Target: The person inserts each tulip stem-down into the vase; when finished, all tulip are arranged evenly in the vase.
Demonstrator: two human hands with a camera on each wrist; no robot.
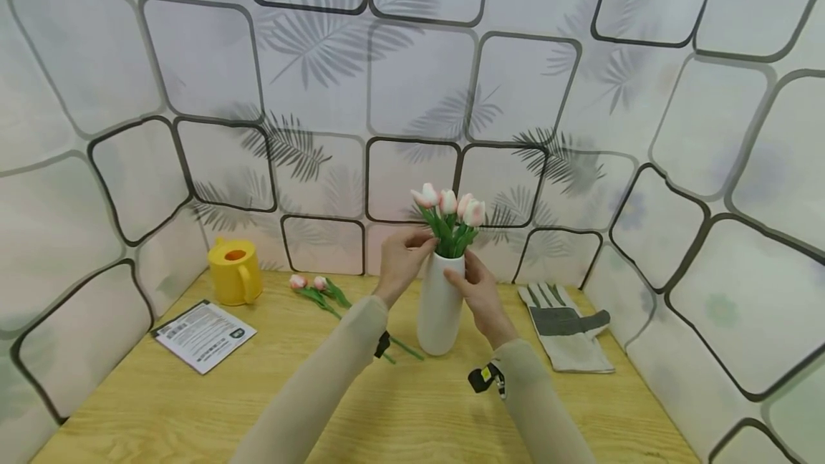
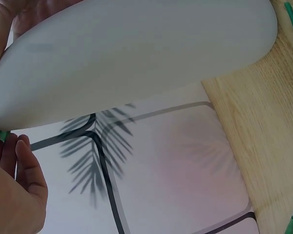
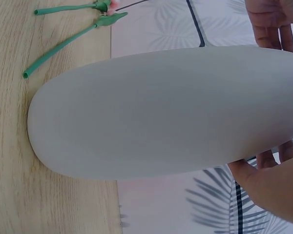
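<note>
A tall white vase (image 1: 440,313) stands upright on the table, with several pink-and-white tulips (image 1: 451,210) rising from its mouth. My left hand (image 1: 401,263) is at the vase's left rim. In the left wrist view, its fingertips (image 2: 23,146) pinch a green tulip stem (image 2: 4,136) right beside the rim. From the right, my right hand (image 1: 480,293) grips the vase near its top, thumb across the front and the other fingers around the far side. The right wrist view has the vase's smooth body (image 3: 151,117) across most of it, with the right thumb (image 3: 241,170) against it.
Two more tulips (image 1: 320,283) lie on the table left of the vase, partly behind my left forearm. Farther left are a yellow watering can (image 1: 235,278) and a printed card (image 1: 205,336). A grey-and-white glove (image 1: 566,335) lies at the right, near the patterned curtain (image 1: 309,92).
</note>
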